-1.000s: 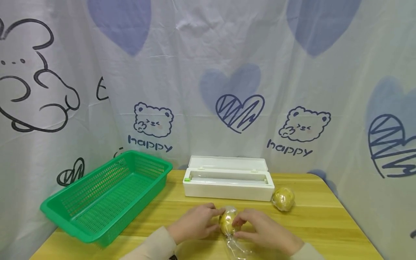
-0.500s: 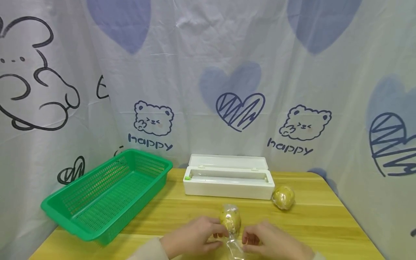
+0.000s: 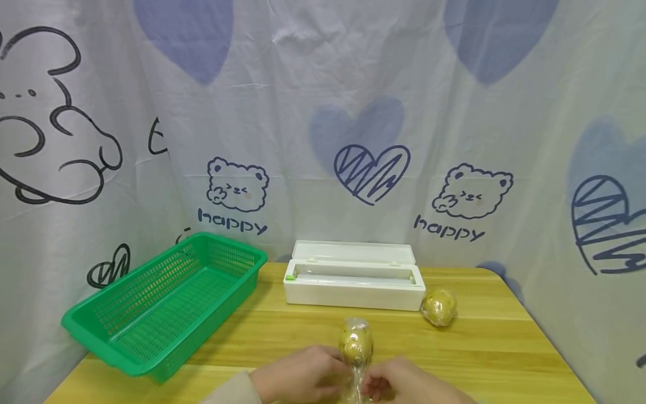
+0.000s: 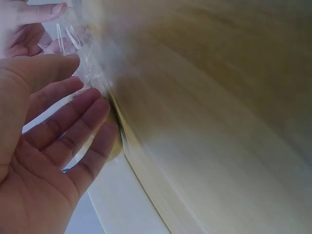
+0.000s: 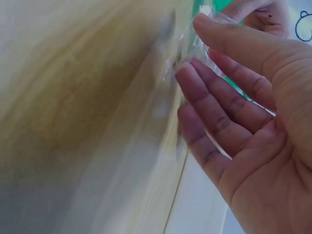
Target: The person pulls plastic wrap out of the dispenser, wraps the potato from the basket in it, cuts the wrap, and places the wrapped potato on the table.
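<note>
A yellow round fruit (image 3: 356,343) wrapped in clear film stands on the table between the hands. From its near side a narrow tail of plastic wrap (image 3: 358,382) runs toward the person. At the left of this tail, the left hand (image 3: 305,375) pinches the film with thumb and forefinger, other fingers loosely bent (image 4: 48,131). Opposite it, the right hand (image 3: 404,384) has thumb and forefinger on the film too, as the right wrist view shows crinkled wrap (image 5: 202,46) at its fingertips. Part of the fruit shows behind the left fingers in the left wrist view.
A white wrap dispenser box (image 3: 353,295) with its lid up stands at the back, a roll inside. Right of it sits another wrapped yellow fruit (image 3: 439,307). A green plastic basket (image 3: 166,314) is on the left. A printed curtain (image 3: 313,67) surrounds the wooden table (image 3: 484,359).
Both hands have moved off the fruit's sides, back toward the person, onto the film tail. The tail has gone from spread out to a narrow strand. The fruit now stands uncovered by fingers.
</note>
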Tool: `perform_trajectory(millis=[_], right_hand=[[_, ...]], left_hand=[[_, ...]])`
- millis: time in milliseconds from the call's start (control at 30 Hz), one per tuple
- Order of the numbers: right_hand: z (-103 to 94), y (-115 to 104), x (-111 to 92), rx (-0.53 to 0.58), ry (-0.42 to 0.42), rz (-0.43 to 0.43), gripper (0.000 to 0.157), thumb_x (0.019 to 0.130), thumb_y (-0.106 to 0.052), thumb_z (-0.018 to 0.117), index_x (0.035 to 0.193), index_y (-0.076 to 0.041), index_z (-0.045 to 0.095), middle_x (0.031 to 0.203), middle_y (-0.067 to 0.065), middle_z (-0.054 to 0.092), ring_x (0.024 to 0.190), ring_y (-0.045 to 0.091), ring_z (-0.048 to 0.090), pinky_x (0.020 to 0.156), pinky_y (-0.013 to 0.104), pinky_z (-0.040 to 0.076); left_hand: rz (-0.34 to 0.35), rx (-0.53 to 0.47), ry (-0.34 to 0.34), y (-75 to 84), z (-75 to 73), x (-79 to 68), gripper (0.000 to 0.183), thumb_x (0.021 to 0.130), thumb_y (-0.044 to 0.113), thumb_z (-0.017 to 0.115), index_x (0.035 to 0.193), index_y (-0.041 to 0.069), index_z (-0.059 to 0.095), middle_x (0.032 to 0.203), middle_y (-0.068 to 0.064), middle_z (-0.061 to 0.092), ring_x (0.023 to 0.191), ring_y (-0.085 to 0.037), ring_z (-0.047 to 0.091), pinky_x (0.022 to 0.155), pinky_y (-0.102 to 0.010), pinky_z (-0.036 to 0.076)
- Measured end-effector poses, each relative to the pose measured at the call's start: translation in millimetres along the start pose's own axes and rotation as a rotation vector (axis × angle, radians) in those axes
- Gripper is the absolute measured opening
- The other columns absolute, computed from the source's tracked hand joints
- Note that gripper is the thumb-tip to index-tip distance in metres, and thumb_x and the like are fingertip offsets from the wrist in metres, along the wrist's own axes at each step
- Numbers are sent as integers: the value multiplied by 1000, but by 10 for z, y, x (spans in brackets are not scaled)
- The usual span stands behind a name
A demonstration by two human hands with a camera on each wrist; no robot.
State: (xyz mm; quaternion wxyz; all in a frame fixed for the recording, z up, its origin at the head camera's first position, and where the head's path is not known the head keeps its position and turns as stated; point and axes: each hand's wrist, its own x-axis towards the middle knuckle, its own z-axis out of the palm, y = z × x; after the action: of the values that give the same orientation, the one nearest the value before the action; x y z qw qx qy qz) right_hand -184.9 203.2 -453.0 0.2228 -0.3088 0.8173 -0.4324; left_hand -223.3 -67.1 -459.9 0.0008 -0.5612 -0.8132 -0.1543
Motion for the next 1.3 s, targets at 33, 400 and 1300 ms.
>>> perform_trajectory(millis=[33, 400, 1300], right_hand=[[4, 9, 8, -8, 1, -9, 12, 93, -18, 83, 103, -17, 78, 96, -12, 76, 89, -1, 68, 84, 22, 60], [36, 70, 91, -178, 23, -85, 13, 96, -12, 76, 90, -22, 73, 80, -21, 66, 71, -8, 57, 64, 18, 54], [-81, 46, 92, -144, 262, -56, 7, 99, -32, 78, 95, -26, 77, 96, -13, 68, 88, -1, 59, 79, 22, 52]], left_hand=[[-8, -3, -10, -2, 4, 2, 20, 100, 17, 74, 119, 21, 78, 113, 9, 76, 99, 8, 63, 86, -3, 49], [-11, -16, -1, 3, -18, -19, 21, 94, 16, 82, 114, 21, 78, 110, 13, 74, 93, 10, 61, 83, -2, 47], [-110, -2, 164, 23, -1, 5, 14, 93, 37, 85, 99, 25, 79, 94, 17, 70, 83, 12, 57, 72, -1, 43]])
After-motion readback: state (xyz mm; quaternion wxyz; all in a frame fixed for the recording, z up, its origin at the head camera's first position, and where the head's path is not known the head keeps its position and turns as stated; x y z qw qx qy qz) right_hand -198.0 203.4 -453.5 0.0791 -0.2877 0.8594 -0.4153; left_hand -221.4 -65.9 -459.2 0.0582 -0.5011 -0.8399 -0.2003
